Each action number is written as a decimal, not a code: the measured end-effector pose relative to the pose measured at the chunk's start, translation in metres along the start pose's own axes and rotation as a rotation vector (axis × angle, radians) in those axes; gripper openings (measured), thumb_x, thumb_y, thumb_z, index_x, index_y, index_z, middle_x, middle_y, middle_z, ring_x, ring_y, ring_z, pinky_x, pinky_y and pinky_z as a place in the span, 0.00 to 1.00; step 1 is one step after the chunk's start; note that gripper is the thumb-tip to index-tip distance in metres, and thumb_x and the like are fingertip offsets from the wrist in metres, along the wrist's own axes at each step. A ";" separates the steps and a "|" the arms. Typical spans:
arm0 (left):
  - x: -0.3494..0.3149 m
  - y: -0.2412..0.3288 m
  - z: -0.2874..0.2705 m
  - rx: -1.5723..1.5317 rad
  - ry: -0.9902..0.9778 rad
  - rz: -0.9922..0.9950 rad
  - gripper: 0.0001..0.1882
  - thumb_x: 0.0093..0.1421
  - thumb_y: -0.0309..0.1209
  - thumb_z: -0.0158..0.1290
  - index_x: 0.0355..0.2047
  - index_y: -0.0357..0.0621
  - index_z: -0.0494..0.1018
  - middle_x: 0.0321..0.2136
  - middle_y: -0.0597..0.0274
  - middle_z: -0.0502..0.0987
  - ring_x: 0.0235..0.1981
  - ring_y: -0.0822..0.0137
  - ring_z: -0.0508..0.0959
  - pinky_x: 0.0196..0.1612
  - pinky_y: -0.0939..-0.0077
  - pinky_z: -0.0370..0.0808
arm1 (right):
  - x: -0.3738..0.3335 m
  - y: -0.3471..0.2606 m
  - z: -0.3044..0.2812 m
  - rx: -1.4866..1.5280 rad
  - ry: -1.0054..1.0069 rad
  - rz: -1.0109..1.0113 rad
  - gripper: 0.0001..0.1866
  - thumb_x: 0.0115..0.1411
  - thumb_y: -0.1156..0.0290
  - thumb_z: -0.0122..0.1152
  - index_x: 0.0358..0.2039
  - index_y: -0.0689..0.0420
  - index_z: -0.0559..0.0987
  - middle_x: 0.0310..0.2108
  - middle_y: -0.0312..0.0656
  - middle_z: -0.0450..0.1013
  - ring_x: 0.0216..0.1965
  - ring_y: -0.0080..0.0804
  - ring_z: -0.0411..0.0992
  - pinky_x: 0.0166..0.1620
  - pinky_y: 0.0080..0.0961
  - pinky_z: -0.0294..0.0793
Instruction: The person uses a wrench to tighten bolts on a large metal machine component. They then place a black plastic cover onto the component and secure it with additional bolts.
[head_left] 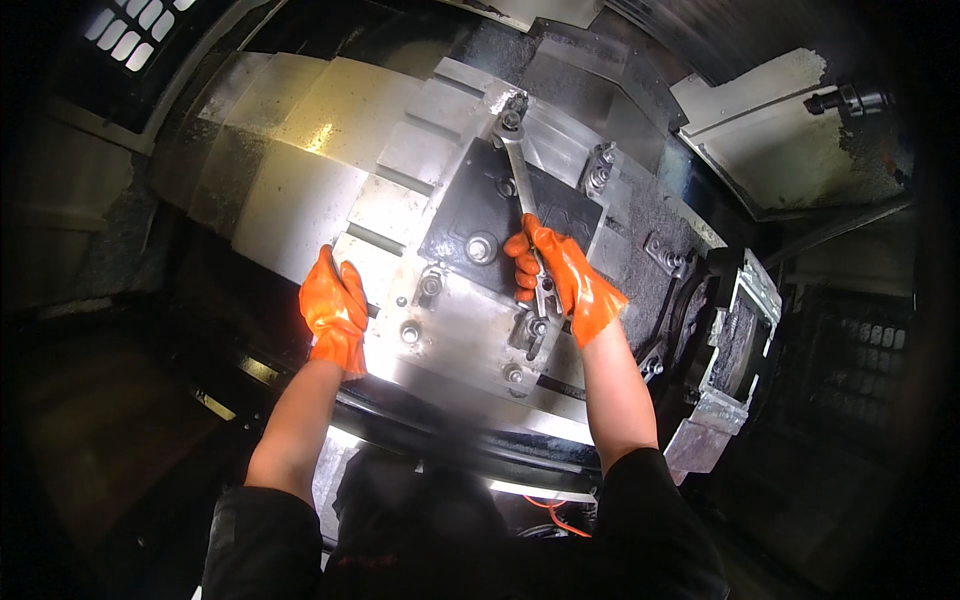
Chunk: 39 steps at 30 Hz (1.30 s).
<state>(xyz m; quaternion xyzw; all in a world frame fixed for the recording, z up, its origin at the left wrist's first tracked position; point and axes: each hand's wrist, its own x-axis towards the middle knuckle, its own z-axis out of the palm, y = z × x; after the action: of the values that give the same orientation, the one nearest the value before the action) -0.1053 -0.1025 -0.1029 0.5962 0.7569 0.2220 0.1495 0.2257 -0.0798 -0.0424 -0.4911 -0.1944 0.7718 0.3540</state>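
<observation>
My right hand (570, 275), in an orange rubber glove, is wrapped round the handle of a long steel wrench (520, 175). The wrench's far end sits at a clamp bolt (513, 108) on the far edge of the fixture. Its near end shows below my fingers, close to another clamp nut (538, 327). Beneath the wrench lies a dark flat metal plate (455, 225) with round holes. My left hand (335, 308), gloved alike, rests on the left edge of the bright metal bed (365, 260), its fingers extended and nothing visible in them.
More clamps with bolts stand round the plate, such as one clamp (598, 172) at its far right and one clamp (430, 287) at its near left. Overlapping metal covers (300, 130) stretch leftward. A bulky metal housing (740, 340) rises at right. Metal chips coat the right side.
</observation>
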 end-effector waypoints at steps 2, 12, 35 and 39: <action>0.000 -0.001 0.002 0.004 0.016 0.023 0.25 0.67 0.36 0.52 0.59 0.32 0.71 0.44 0.37 0.81 0.44 0.37 0.81 0.50 0.52 0.78 | 0.004 0.007 0.019 0.048 -0.011 -0.081 0.24 0.73 0.46 0.55 0.42 0.59 0.75 0.22 0.31 0.63 0.20 0.26 0.65 0.25 0.31 0.71; -0.006 -0.008 0.011 0.063 0.062 0.063 0.25 0.66 0.35 0.53 0.58 0.31 0.71 0.41 0.36 0.81 0.41 0.36 0.81 0.47 0.49 0.77 | 0.006 0.010 0.023 0.018 0.124 0.023 0.24 0.69 0.43 0.60 0.43 0.54 0.74 0.22 0.30 0.64 0.20 0.26 0.65 0.26 0.33 0.72; -0.004 -0.013 0.019 0.123 0.025 0.078 0.22 0.70 0.41 0.47 0.56 0.39 0.71 0.40 0.37 0.81 0.42 0.38 0.81 0.45 0.53 0.78 | -0.237 0.185 0.021 0.137 0.167 0.101 0.28 0.68 0.41 0.59 0.40 0.57 0.74 0.22 0.36 0.65 0.18 0.34 0.69 0.25 0.38 0.76; -0.004 -0.019 0.021 0.115 0.074 0.134 0.23 0.70 0.42 0.47 0.56 0.37 0.70 0.39 0.37 0.81 0.41 0.37 0.81 0.44 0.52 0.78 | -0.217 0.183 0.020 0.127 0.136 0.082 0.28 0.69 0.41 0.59 0.39 0.57 0.74 0.21 0.36 0.65 0.18 0.35 0.70 0.25 0.39 0.76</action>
<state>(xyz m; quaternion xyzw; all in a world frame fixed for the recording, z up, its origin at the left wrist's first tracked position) -0.1100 -0.1066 -0.1309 0.6444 0.7319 0.2094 0.0720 0.2011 -0.3626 -0.0175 -0.5264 -0.1003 0.7614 0.3650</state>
